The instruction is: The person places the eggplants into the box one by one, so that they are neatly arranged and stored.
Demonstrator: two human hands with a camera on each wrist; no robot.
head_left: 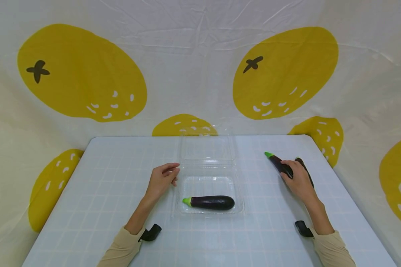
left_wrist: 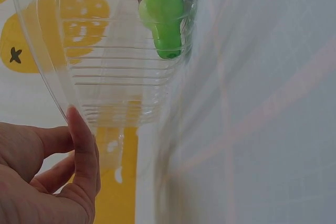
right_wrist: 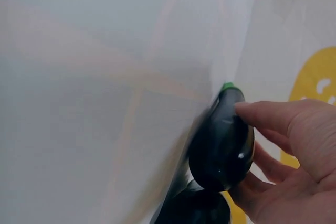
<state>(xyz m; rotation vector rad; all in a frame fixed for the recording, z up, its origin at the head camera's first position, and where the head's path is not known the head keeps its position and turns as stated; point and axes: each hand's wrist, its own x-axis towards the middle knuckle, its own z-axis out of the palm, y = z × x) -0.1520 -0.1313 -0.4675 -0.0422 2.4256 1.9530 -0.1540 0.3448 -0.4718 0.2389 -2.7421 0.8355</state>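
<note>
My right hand (head_left: 297, 178) grips a dark eggplant (head_left: 277, 163) with a green stem end, at the right of the table. In the right wrist view the thumb lies on the upper side of this eggplant (right_wrist: 223, 140), fingers along its other side. Close beside it is another eggplant (right_wrist: 197, 208), partly covered by the hand in the head view. A clear plastic container (head_left: 238, 193) stands mid-table, lid raised back, with an eggplant (head_left: 214, 202) lying crosswise inside, green end leftward. My left hand (head_left: 162, 180) has its fingertips right at the container's left rim, fingers loosely bent.
The table (head_left: 97, 207) has a pale checked cover. Behind it hangs a white cloth (head_left: 187, 74) with large yellow fruit prints, close to the far edge. A dark wrist-camera mount (head_left: 151, 233) juts inward from the left sleeve, and another mount (head_left: 303, 228) from the right.
</note>
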